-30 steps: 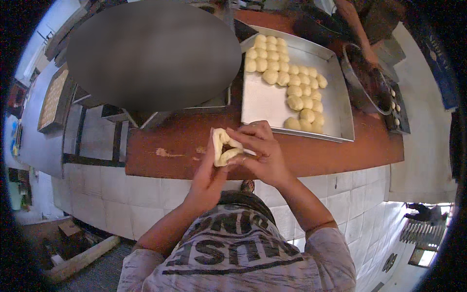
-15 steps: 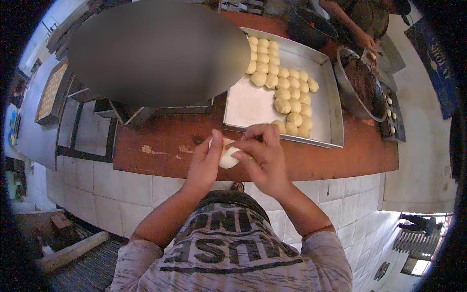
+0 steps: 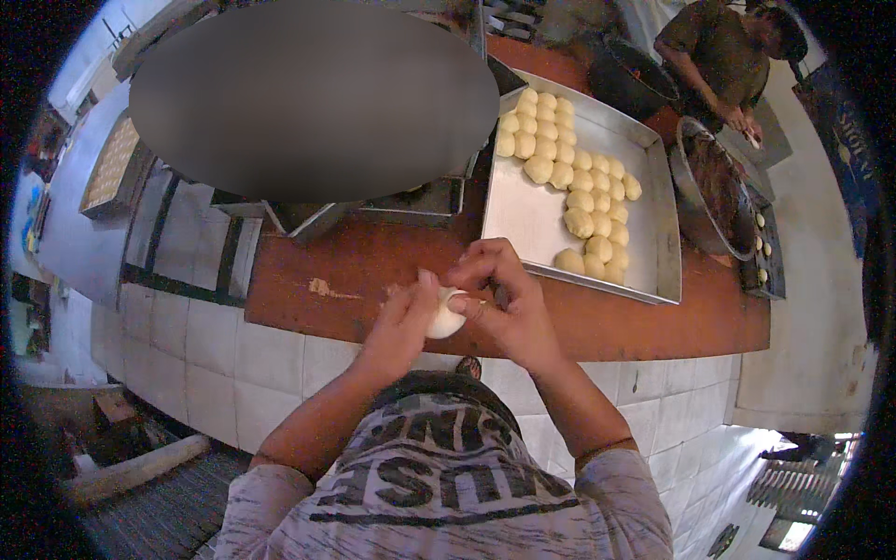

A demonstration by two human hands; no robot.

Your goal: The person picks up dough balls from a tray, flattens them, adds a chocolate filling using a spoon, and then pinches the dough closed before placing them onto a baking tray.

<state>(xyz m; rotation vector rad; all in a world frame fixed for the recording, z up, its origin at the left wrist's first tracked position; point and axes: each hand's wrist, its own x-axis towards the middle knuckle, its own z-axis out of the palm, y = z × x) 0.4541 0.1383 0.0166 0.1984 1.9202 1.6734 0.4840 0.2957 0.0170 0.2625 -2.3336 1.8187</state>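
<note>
A pale, smooth piece of dough (image 3: 446,323) is between my hands, above the front edge of the brown table. My left hand (image 3: 399,327) cups it from the left side, fingers wrapped round it. On the other side my right hand (image 3: 511,303) presses its thumb to the dough, its fingers bent over the top. The fingers partly cover the dough. Just beyond my right hand lies a large metal tray (image 3: 523,222), where several yellowish dough balls (image 3: 581,202) sit in rows.
At the far right a person (image 3: 719,70) handles something small beside a metal bowl (image 3: 698,187) of dark brown filling. A dark tray (image 3: 761,266) holding small dough pieces adjoins the bowl. Another tray (image 3: 110,168) stands far left. A grey blur hides the upper left.
The view has shifted, so the tray and table appear further right and slightly lower. My hands have stayed on the dough, with the fingers changing position slightly.
</note>
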